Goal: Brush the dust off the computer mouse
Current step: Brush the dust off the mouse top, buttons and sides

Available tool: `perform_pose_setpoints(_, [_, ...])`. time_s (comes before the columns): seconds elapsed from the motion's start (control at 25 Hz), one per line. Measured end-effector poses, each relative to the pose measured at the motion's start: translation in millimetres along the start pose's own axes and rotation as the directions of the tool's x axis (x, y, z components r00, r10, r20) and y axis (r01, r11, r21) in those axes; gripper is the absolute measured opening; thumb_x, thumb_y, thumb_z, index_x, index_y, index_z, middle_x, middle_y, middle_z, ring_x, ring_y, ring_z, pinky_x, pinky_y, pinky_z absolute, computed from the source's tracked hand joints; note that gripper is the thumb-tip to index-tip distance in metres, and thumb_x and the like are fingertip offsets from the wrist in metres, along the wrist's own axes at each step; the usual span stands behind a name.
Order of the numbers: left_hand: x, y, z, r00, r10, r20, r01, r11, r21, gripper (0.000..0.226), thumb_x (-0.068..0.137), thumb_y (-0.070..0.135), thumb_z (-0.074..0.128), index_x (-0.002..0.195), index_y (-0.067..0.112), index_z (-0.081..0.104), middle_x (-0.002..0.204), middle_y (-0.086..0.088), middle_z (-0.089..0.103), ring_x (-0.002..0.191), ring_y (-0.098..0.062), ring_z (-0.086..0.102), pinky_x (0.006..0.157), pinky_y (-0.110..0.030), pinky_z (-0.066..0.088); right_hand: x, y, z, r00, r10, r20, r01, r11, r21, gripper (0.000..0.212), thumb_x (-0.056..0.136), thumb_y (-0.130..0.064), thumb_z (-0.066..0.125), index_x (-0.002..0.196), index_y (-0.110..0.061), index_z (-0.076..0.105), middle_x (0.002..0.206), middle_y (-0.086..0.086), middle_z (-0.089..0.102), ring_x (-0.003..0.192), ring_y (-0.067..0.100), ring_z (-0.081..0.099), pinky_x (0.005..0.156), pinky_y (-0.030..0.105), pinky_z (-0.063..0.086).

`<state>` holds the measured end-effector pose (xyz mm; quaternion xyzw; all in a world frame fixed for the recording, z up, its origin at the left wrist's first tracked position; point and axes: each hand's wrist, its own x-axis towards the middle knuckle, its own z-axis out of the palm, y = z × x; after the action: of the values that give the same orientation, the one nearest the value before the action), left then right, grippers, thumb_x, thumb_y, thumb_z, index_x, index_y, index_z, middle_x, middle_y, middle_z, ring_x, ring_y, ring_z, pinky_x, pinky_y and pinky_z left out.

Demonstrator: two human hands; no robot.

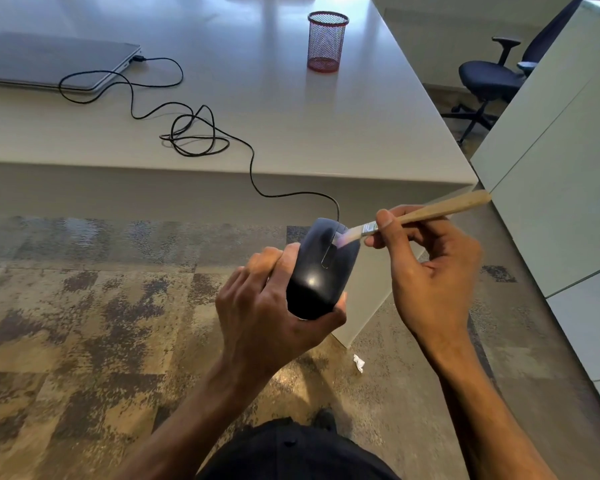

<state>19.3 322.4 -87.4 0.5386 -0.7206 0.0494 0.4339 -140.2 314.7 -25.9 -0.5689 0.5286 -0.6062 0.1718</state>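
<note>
A glossy black computer mouse [321,271] is held in the air in front of the desk, top side facing me. My left hand [264,303] grips it from the left and underneath. My right hand [430,271] pinches a small paintbrush [426,213] with a pale wooden handle. Its light bristles rest on the mouse's front right button, beside the scroll wheel. The mouse's black cable [194,133] runs up over the desk edge, loops on the desktop and plugs into a shut grey laptop [49,60].
The white desk [291,116] also carries a red mesh pen cup [327,41] at the back. A white cabinet [561,188] stands close on the right, with a black office chair [489,77] beyond it. A scrap of white paper [359,362] lies on the patterned carpet.
</note>
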Motion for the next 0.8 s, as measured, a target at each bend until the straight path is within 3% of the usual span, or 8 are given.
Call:
perform_pose_setpoints(0.12, [-0.7, 2.5, -0.7, 1.0, 0.013, -0.003, -0.013, 1.0, -0.015, 0.074, 0.069, 0.067, 0.063, 0.108, 0.003, 0.066, 0.086, -0.006, 0.064, 0.068, -0.016, 0.056, 0.061, -0.024, 0.046, 4.8, 2.1, 1.6, 1.0, 0.012, -0.007, -0.012, 1.0, -0.005, 0.006, 0.092, -0.025, 0.064, 0.092, -0.031, 0.064, 0.072, -0.024, 0.069, 0.075, 0.001, 0.071, 0.073, 0.014, 0.054])
perform_pose_setpoints(0.4, [-2.0, 2.2, -1.6, 1.0, 0.015, 0.003, -0.014, 1.0, -0.017, 0.073, 0.068, 0.066, 0.065, 0.109, 0.005, 0.064, 0.085, -0.004, 0.063, 0.068, -0.014, 0.055, 0.061, -0.022, 0.044, 8.3, 4.8, 1.4, 1.0, -0.002, -0.019, 0.001, 0.998, -0.055, 0.002, 0.093, -0.023, 0.063, 0.095, -0.023, 0.065, 0.078, -0.021, 0.066, 0.076, -0.001, 0.07, 0.075, 0.015, 0.055])
perform_pose_setpoints(0.6, [-0.2, 1.5, -1.6, 1.0, -0.025, 0.015, 0.025, 1.0, 0.013, 0.075, 0.067, 0.067, 0.064, 0.108, 0.005, 0.065, 0.084, -0.004, 0.064, 0.067, -0.015, 0.056, 0.064, -0.019, 0.04, -2.6, -2.1, 1.3, 0.999, -0.003, 0.037, 0.005, 0.999, -0.053, 0.003, 0.092, -0.02, 0.064, 0.09, -0.021, 0.065, 0.081, -0.021, 0.065, 0.073, -0.004, 0.069, 0.064, 0.006, 0.05])
perform_pose_setpoints(0.8, [0.6, 5.0, -1.6, 0.998, -0.056, 0.034, 0.056, 0.998, -0.021, 0.073, 0.069, 0.067, 0.063, 0.106, 0.005, 0.066, 0.08, -0.002, 0.062, 0.063, -0.013, 0.052, 0.059, -0.02, 0.041, -2.0, -8.6, -2.2, 0.995, -0.025, 0.097, 0.032, 0.997, -0.068, 0.004, 0.092, -0.021, 0.064, 0.089, -0.02, 0.066, 0.078, -0.02, 0.066, 0.072, -0.004, 0.069, 0.063, 0.005, 0.049])
